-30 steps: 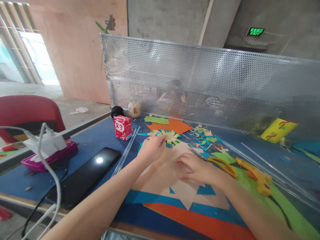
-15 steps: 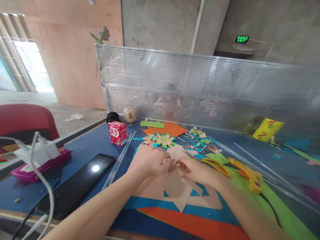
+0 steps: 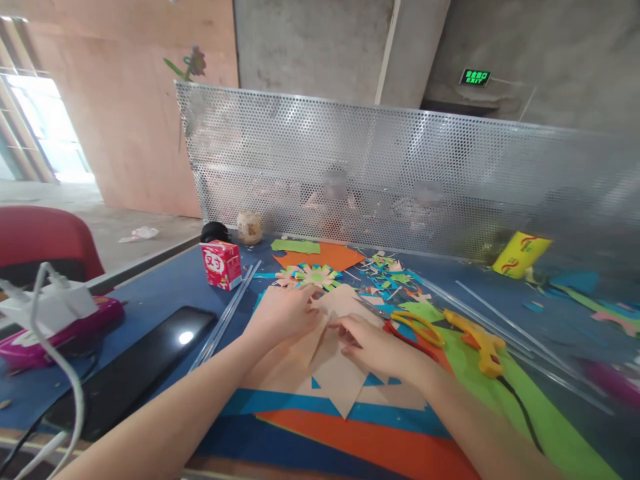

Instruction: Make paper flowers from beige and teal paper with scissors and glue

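Note:
My left hand [image 3: 281, 317] and my right hand [image 3: 373, 343] rest together on a folded beige paper sheet [image 3: 336, 377], pinching its upper fold between the fingers. The beige sheet lies over blue [image 3: 280, 403] and orange [image 3: 380, 443] sheets on the blue table [image 3: 165, 293]. Just beyond my hands sits a layered paper flower [image 3: 311, 275] in beige, green and blue.
Orange-handled scissors [image 3: 417, 327] and a yellow glue gun [image 3: 477, 341] lie to the right. Clear glue sticks [image 3: 225, 317], a red carton [image 3: 221, 264], a black phone [image 3: 135, 363], a white charger [image 3: 47, 307] on a pink box are at left. A perforated metal screen [image 3: 400, 173] backs the table; people sit behind it.
My left hand drew back from the paper flower to the beige sheet, joining my right hand on its fold. The camera view shifted rightward.

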A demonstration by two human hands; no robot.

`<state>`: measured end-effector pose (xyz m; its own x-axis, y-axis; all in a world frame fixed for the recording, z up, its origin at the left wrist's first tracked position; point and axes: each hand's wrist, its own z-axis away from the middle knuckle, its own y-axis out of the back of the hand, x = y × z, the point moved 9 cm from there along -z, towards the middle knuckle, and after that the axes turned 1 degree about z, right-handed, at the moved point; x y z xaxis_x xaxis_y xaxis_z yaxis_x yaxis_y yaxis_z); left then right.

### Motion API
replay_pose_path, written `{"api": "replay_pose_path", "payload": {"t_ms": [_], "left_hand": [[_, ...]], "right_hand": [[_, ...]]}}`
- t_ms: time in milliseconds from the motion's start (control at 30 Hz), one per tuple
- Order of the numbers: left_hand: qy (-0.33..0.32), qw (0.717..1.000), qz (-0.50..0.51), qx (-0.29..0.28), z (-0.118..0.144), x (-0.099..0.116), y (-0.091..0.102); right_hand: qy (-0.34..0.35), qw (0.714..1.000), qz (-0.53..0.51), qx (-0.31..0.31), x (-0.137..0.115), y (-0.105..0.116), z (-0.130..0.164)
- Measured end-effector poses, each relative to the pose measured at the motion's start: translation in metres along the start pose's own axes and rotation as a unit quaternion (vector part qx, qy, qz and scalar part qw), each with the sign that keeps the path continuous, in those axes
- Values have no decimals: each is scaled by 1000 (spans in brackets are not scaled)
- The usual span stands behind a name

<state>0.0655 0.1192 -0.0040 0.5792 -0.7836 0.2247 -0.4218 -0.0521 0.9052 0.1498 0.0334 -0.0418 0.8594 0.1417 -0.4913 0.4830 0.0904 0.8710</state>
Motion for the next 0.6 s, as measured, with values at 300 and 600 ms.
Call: {"api": "replay_pose_path", "payload": {"t_ms": [300,600], "left_hand": [[89,960,264,15,-11,-34,-13],[178,908,364,-105,0,-42,-18]], "right_hand": [[-10,996,77,49,14,15,-4],[-40,989,121,70,31,20,-8]]}}
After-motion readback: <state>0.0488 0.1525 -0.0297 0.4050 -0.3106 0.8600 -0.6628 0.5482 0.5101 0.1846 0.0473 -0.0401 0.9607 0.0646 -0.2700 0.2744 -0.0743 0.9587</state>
